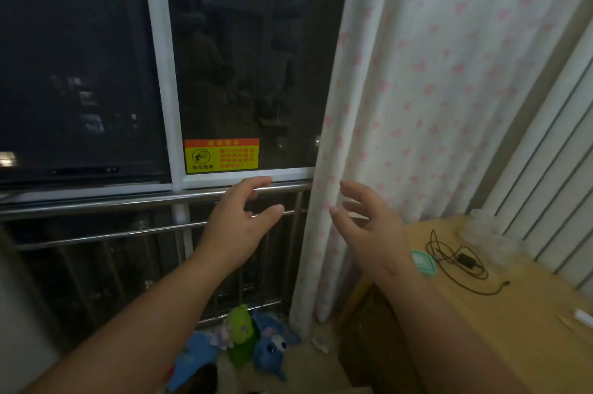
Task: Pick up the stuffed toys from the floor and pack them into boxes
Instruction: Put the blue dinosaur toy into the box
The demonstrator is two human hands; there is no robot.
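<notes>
The person is holding both arms out in front of the window [240,56], with nothing in either hand. The left hand [239,220] is hovering in front of the metal railing [96,201]; its fingers [260,183] are spread loosely and lightly bent, the thumb standing apart from them. The right hand [369,226] is hanging in the air just in front of the white curtain [417,104] with pink hearts; its fingers [353,191] are also apart and relaxed, gripping nothing. The two hands are facing each other, palms turned inward, with a gap between them.

The stuffed toys are lying in a heap on the floor [308,368] far below the hands, at the foot of the railing and just left of the curtain's hem. A green toy [240,328] is sitting in the middle, a blue toy with big eyes [271,352] is leaning against its right side, and a second blue toy [192,358] is lying to its left, partly hidden by the left forearm. A small purple one [221,334] is showing between them.

To the right a wooden table [513,313] is carrying a tangled black cable [462,262], a teal lid-like thing [423,260] and a clear container [481,226]. A yellow sticker [221,156] is sitting in the lower corner of the pane.
</notes>
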